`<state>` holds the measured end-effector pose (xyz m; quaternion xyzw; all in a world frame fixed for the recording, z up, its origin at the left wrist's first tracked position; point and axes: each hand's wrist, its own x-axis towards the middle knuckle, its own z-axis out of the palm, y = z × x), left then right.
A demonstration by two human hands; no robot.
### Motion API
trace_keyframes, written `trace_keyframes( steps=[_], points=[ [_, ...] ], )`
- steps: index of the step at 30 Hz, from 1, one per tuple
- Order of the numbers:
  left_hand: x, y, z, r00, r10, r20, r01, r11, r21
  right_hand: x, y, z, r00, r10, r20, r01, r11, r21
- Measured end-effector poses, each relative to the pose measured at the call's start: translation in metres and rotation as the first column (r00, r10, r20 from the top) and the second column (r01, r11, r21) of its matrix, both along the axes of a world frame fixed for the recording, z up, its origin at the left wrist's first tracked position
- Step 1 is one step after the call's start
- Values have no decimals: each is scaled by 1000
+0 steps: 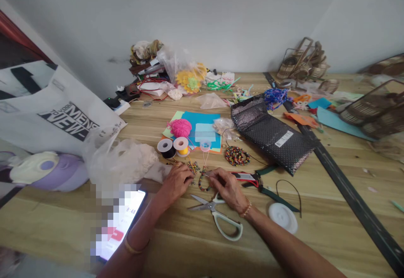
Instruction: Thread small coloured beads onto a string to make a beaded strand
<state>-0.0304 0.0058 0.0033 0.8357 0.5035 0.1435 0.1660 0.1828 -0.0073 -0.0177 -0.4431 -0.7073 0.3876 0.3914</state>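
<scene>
A short string of dark and coloured beads point(200, 184) curves on the table between my hands, with a thin cord running up from it to a small clear spool point(205, 145). My right hand point(227, 188) pinches at the upper end of this string, thumb and forefinger closed. My left hand point(177, 182) rests beside a small pile of loose beads point(193, 167), fingers curled together; whatever lies between the tips is too small to make out. Just below the right hand lie scissors point(212, 205), blades apart. Black point(166, 148) and yellow point(181, 146) cord spools stand behind the left hand.
Behind are pink yarn point(179, 127), coloured paper point(202, 118) and a coiled bead strand point(237, 156). Pliers point(262, 182), a black padded mailer point(274, 134) and a white disc point(283, 217) lie right. A lit phone point(121, 223) is by the left forearm.
</scene>
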Motion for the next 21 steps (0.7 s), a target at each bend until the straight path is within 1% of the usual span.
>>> trace_keyframes(
  steps=[8, 15, 21],
  points=[
    [1, -1, -4, 1000, -3, -19, 4, 998, 67, 0, 0, -1, 1000, -9, -12, 9, 1000, -9],
    [3, -1, -7, 998, 17, -54, -12, 997, 82, 0, 0, -1, 1000, -13, -21, 13, 1000, -4],
    [5, -2, -6, 998, 20, -64, -14, 996, 84, 0, 0, -1, 1000, -14, -16, 14, 1000, 5]
  ],
)
